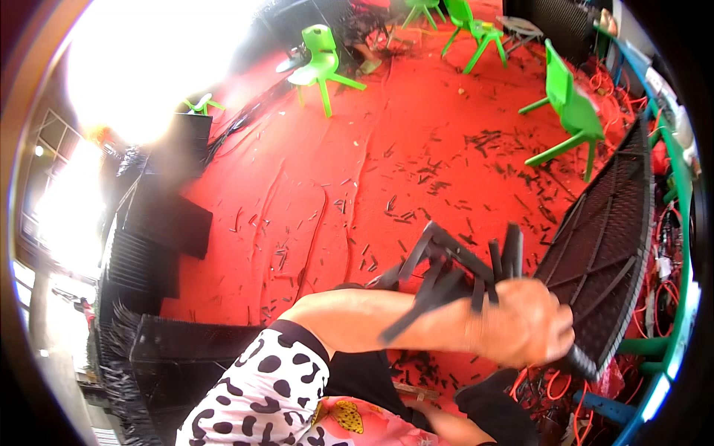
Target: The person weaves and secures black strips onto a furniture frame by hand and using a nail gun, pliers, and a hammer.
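Observation:
My left arm, in a white sleeve with black spots, reaches across to the right. My left hand (524, 323) is closed in a fist, slightly blurred by motion. Flat black strips (454, 256) stick out from behind the fist and wrist in a loose bunch. Just beyond the knuckles is the near end of a dark woven panel (595, 245) with a ribbed pale edge; I cannot tell whether the hand touches it. My right hand does not show. A patch of bare skin at the lower edge is too covered to identify.
Short black scraps lie scattered over the red floor covering (245, 186). Green plastic chairs (322, 63) stand at the far side and right. Dark stacked panels (167, 223) line the left. Tangled orange cords (580, 405) and a green-blue frame (680, 357) are at the right.

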`<state>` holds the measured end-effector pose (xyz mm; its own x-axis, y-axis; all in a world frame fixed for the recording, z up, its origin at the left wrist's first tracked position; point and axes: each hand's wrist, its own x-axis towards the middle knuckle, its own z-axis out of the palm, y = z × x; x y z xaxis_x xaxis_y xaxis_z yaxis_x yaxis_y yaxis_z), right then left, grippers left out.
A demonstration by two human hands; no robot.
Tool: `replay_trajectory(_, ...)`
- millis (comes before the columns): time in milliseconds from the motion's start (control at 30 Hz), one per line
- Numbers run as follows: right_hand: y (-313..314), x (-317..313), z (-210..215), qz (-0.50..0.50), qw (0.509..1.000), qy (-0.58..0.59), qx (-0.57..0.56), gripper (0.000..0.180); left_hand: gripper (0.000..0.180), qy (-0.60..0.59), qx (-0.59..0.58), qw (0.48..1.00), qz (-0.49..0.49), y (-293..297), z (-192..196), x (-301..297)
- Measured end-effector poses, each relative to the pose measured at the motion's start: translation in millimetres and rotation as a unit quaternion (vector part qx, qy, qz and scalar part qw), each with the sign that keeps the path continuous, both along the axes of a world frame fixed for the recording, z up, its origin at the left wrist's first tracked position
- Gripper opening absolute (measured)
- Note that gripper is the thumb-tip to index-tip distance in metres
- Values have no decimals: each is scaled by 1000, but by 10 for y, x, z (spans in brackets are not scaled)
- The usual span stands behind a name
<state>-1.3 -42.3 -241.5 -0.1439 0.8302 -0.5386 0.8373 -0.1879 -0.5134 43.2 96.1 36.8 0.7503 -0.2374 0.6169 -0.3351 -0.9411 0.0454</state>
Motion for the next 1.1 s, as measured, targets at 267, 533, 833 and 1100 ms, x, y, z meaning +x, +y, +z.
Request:
replay_trajectory(267,682,638,188,30,998,58,-21,23,32,137,-166,973,-82,553,-146,183)
replay_trajectory(533,1154,1096,256,41,998,36,-40,27,39,171,-100,976,-91,953,119,335)
replay_trajectory(833,1184,1499,-79,7,1000,11,-17,32,23,59,-21,996,-71,770,-29,568)
replay_trajectory(1100,317,1933,1075,-65,990,48,115,38,23,39,-21,990,-131,676,-80,712)
